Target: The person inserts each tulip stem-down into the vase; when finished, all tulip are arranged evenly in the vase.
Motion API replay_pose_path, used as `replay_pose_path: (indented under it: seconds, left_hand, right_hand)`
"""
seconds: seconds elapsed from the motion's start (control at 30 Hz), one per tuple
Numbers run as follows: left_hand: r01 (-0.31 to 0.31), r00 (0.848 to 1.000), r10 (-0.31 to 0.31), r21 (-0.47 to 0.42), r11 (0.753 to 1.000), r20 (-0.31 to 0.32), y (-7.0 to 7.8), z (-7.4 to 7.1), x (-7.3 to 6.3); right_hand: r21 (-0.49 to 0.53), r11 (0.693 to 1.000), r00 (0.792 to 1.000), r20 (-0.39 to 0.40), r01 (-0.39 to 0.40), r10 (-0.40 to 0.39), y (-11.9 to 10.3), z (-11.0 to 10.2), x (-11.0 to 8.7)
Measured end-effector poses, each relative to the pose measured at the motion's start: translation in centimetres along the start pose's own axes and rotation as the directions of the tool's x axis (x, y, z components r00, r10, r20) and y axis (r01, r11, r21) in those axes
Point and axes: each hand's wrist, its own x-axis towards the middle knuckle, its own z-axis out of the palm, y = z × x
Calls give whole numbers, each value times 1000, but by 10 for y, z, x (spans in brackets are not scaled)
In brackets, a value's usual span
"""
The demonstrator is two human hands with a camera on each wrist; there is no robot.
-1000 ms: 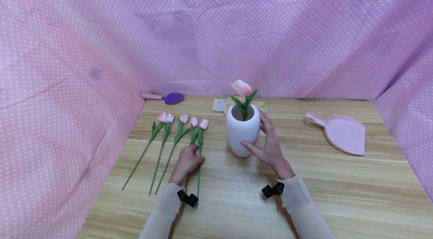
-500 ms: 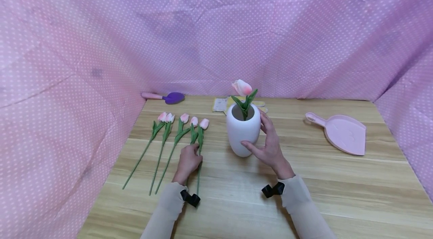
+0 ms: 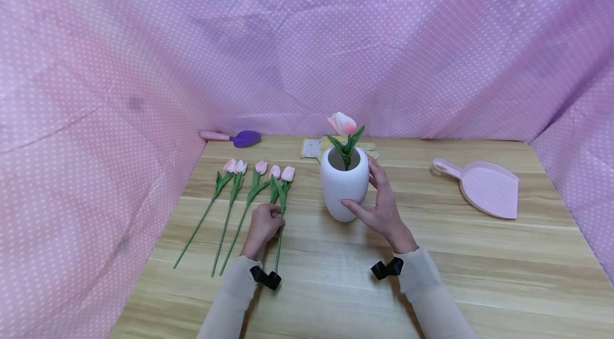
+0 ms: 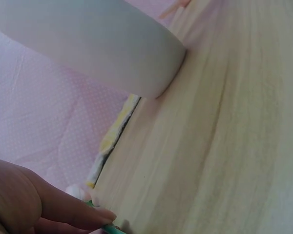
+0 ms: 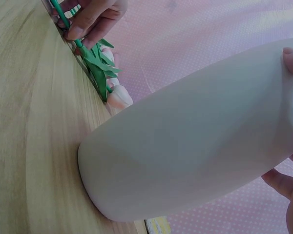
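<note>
My left hand (image 3: 263, 227) pinches the green stem of the rightmost pink-and-white artificial tulip (image 3: 288, 174) between thumb and fingers. In the right wrist view that tulip's leaves (image 5: 98, 68) spread just past the fingertips. Another tulip (image 3: 275, 171) lies right beside it, its stem partly hidden under my left hand. My right hand (image 3: 386, 214) holds the white vase (image 3: 344, 192) from its right side, thumb in front and fingers round the back. The vase stands upright on the table, and a single tulip (image 3: 342, 123) rises out of its mouth.
Several more tulips (image 3: 235, 195) lie in a row to the left. Behind them is a purple trowel (image 3: 246, 139) with a pink handle. Yellow-and-white gloves (image 3: 313, 148) lie behind the vase. A pink dustpan (image 3: 491, 190) is at the right. Dotted pink cloth (image 3: 307, 62) hangs behind.
My left hand has closed its fingertips on the rightmost tulip's stem. That tulip has turned and shifted slightly left, its leaves now overlapping its neighbour. The right hand and vase have kept still.
</note>
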Motion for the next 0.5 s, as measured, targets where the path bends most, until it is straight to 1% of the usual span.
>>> replay_pose_path:
  seconds: [0.13,0.23,0.37,0.47,0.5]
  left_hand:
    - [13,1000,-13,-58,998,14,-3,0,0]
    - [49,998,-44,-140,989,38,-5,-2,0]
    - [111,993,-95,-249,962,74,-6,-6,0]
    - [130,989,-104,-310,942,102,-6,-11,1]
    - [139,987,-105,-338,931,118,-6,-13,2]
  right_hand:
    - [-5,1000,1000,4,-10,10,0,0,0]
    - [-4,1000,1000,2,-6,6,1,0,0]
    - [4,1000,1000,-3,2,-2,0,0,0]
    - [-3,1000,1000,-4,1,-1,0,0,0]
    - [-7,1000,1000,-4,0,0,0,0,0]
